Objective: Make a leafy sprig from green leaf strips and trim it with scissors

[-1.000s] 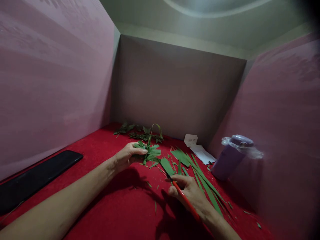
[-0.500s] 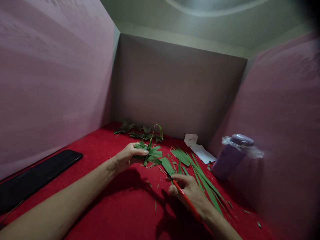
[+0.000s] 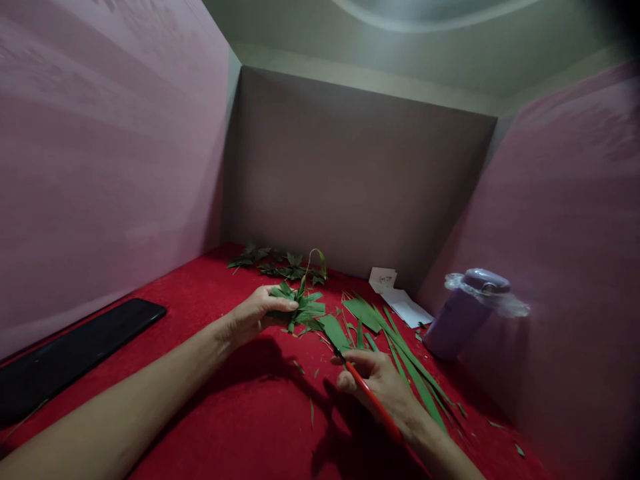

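Note:
My left hand (image 3: 261,309) is closed around a bundle of green leaf strips (image 3: 307,308), pinched between thumb and fingers. The strips fan out to the right, and a thin stem with a curled tip rises from the bundle. In my right hand (image 3: 376,379), lower and to the right, lies a long orange-red tool (image 3: 373,399) with a dark front end; its exact kind does not show. That dark end points toward a broad cut leaf piece (image 3: 334,332) just beyond it. Whether the two touch, I cannot tell. Palm and fingers hide part of the tool.
Long green leaves (image 3: 411,360) lie right of my right hand, among scattered scraps on the red cloth (image 3: 240,420). Leafy sprigs (image 3: 287,268) rest at the back. White papers (image 3: 407,307), a purple container (image 3: 457,320) with plastic wrap and a black flat object (image 3: 83,353) stand around.

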